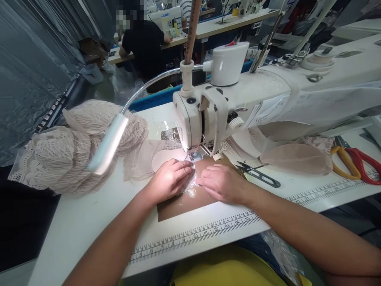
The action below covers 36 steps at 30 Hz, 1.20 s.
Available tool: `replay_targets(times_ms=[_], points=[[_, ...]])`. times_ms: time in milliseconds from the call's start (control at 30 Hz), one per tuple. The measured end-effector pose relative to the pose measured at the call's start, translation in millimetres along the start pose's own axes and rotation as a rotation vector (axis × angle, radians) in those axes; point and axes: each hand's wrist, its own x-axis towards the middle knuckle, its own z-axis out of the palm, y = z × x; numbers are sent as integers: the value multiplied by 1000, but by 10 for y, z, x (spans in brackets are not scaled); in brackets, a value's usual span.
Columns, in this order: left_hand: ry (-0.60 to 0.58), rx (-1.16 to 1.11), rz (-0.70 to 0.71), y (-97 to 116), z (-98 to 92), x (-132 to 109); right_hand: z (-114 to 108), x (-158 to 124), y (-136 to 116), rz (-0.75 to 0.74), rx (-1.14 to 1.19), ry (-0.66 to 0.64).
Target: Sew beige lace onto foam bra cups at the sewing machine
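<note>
Just in front of the needle of a white sewing machine [196,115], my left hand [171,178] presses with closed fingers on a small piece of pale lace [189,182]. My right hand [218,183] pinches the right edge of the same lace, its fingers bent together. Beneath both hands lies a brown sheet [181,207] on the white table. Beige fabric [166,157] extends left from the needle area, behind my left hand. The needle tip is hard to make out between the machine foot and my fingers.
Lace pieces [59,155] are piled at the left, under a lamp [110,145]. Black thread snips [262,176], beige fabric [297,158] and red-and-yellow scissors [361,165] lie at the right. A person [143,43] sits at another machine behind.
</note>
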Motion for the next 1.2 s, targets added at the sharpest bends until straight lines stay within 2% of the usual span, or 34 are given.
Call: replay_targets(times_ms=[167, 500, 667, 833, 1200], points=[[-58, 122, -48, 10, 20, 61, 1, 4, -4, 13, -7, -11], [-68, 135, -40, 29, 17, 84, -12, 11, -9, 43, -23, -26], [-75, 167, -72, 16, 23, 91, 0, 33, -11, 124, -50, -41], [-65, 183, -45, -8, 21, 67, 10, 56, -20, 224, -89, -62], [-90, 172, -18, -78, 9, 32, -2, 98, -10, 286, -117, -90]])
